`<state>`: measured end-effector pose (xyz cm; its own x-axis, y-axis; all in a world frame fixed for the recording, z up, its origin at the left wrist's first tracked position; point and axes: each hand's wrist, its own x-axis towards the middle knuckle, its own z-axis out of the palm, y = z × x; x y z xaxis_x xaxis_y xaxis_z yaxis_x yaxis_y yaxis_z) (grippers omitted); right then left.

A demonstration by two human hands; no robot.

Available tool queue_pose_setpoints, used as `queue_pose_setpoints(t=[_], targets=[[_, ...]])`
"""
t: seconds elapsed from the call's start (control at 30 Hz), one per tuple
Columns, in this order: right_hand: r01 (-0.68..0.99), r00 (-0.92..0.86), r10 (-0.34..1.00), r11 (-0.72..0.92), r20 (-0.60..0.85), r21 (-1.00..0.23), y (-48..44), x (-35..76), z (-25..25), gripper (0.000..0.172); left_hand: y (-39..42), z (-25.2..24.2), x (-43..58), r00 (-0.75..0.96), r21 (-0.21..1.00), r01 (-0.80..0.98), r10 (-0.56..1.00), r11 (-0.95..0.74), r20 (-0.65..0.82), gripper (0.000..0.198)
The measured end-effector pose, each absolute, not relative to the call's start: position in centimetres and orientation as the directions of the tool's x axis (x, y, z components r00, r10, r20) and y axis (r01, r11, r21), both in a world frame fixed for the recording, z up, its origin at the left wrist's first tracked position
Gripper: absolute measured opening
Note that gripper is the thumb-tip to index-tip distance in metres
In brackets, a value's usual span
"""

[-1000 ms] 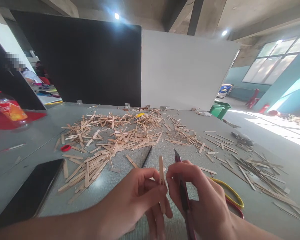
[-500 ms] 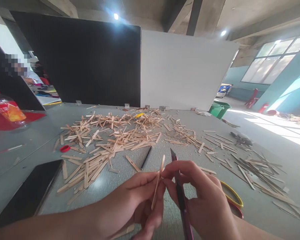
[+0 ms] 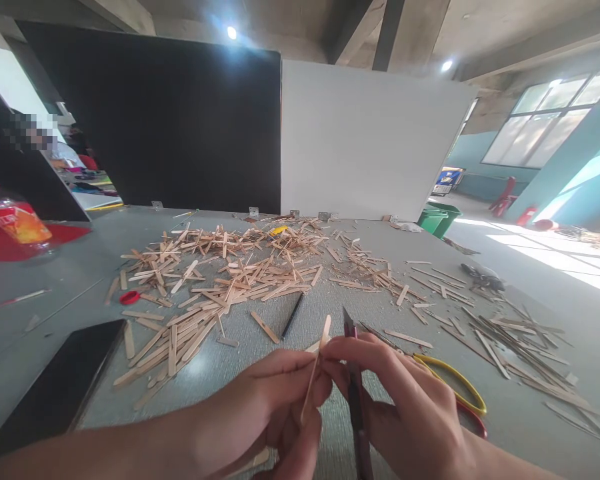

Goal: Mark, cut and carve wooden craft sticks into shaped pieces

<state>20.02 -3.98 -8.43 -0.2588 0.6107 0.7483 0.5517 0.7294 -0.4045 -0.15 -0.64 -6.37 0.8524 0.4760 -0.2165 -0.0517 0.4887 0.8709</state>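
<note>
My left hand is closed on a thin wooden craft stick, which stands nearly upright between the fingers. My right hand grips a dark red utility knife, its blade pointing up and away from me. The thumb and forefinger of that hand also pinch the stick near its middle, close to the left fingertips. Yellow-and-red handled scissors lie partly under my right hand. Ahead of the hands, a black pen-like rod rests on the table beside a loose stick.
Heaps of craft sticks cover the middle of the table. Thin strips lie at right. A black phone-like slab, a red ring and a drink bottle are at left. Upright panels stand behind. A person sits far left.
My right hand has lowered slightly, and the knife with it, showing more of the scissors. The craft stick stays held between both hands, shifted down a little.
</note>
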Motion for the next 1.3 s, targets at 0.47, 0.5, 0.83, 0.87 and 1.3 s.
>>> queue_pose_setpoints(t=[0.47, 0.5, 0.83, 0.87, 1.3], targets=[[0.501, -0.324, 0.632, 0.746, 0.704, -0.439, -3.8, 20.0, -8.5, 0.034, -1.3, -4.9, 0.2, 0.782, 0.891, 0.050, 0.538, 0.450, -0.316, 0.035], [0.502, -0.323, 0.642, 0.739, 0.695, -0.449, -3.8, 20.0, -8.4, 0.036, -1.3, -4.7, 0.1, 0.789, 0.894, 0.052, 0.531, 0.444, -0.309, 0.037], [0.506, -0.229, 0.736, 0.649, 0.638, -0.567, -3.7, 20.0, -8.2, 0.046, -1.4, -5.0, -0.2, 0.773, 0.927, 0.035, 0.578, 0.374, -0.262, 0.034], [0.517, -0.194, 0.740, 0.635, 0.644, -0.574, -3.7, 19.9, -8.0, 0.043, -1.4, -4.9, -0.2, 0.755, 0.936, 0.047, 0.601, 0.350, -0.263, 0.035], [0.814, -0.381, 0.915, 0.401, 0.135, -0.419, -1.7, 20.7, -7.1, 0.033, -1.8, -5.1, -0.5, 0.505, 0.987, 0.120, 0.863, -0.108, 0.033, 0.031]])
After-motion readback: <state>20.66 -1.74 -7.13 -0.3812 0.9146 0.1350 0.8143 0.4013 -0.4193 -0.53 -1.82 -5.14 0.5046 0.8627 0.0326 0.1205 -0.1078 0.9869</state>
